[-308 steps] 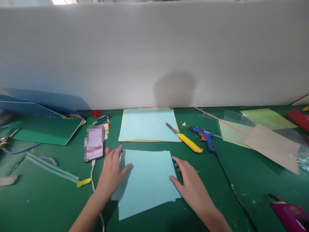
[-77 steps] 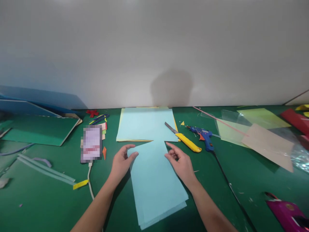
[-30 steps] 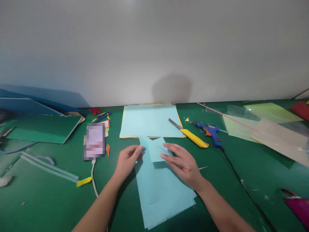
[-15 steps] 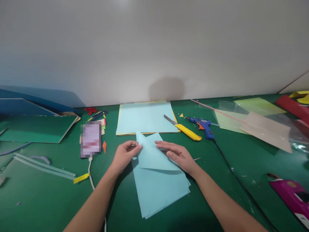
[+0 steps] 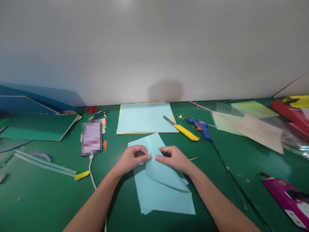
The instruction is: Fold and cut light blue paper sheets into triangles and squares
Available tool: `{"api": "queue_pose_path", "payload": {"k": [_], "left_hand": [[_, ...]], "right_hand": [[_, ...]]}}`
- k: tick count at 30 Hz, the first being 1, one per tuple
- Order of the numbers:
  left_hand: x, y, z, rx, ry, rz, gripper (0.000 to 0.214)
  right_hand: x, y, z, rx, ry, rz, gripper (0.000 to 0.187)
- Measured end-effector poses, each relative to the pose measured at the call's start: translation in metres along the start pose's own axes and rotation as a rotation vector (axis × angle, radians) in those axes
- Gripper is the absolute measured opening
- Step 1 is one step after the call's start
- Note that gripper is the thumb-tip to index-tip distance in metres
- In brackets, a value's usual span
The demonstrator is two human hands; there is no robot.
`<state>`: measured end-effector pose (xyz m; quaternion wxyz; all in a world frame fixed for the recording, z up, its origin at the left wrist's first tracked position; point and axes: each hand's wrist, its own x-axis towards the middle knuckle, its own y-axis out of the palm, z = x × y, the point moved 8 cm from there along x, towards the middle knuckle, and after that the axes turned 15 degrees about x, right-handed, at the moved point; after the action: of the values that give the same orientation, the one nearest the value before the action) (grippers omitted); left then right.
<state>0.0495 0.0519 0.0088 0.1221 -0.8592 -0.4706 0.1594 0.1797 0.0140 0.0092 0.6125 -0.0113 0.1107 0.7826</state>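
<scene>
1. At the centre of my clock, close in front of me, I have a light blue sheet (image 5: 161, 175) bent up in a curl over more blue sheets (image 5: 166, 203) that lie askew on the green desk (image 5: 53, 199).
2. My left hand (image 5: 145, 154) comes in from eight and pinches the edge of the curled sheet between thumb and fingers.
3. My right hand (image 5: 160, 154) comes in from four, just beside the left with a small gap between; its thumb touches the same sheet, but I cannot tell whether the fingers behind it grip.
4. At twelve, well clear of my hands, lies a flat paper stack (image 5: 145, 117), blue on top with yellow edges showing.
5. Between one and two is my yellow cutter (image 5: 187, 132), its blade out over the stack's near corner and pointing toward ten.
6. At two, just beyond the cutter, sits a blue glue gun (image 5: 204, 130), its black cord (image 5: 231, 174) trailing toward five.
7. At ten, a phone (image 5: 93, 138) lies with a white cable (image 5: 91, 175) plugged into its near end.
</scene>
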Motion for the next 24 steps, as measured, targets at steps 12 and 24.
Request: {"api": "queue_pose_path", "payload": {"k": [12,24], "left_hand": [[-0.025,0.004,0.006,-0.105,-0.212,-0.068,0.033],[-0.021,0.009,0.014,-0.148,-0.168,-0.082,0.029]], "right_hand": [[0.000,0.001,-0.016,0.278,0.124,-0.140,0.042],[0.001,-0.004,-0.023,0.425,0.175,-0.119,0.042]]}}
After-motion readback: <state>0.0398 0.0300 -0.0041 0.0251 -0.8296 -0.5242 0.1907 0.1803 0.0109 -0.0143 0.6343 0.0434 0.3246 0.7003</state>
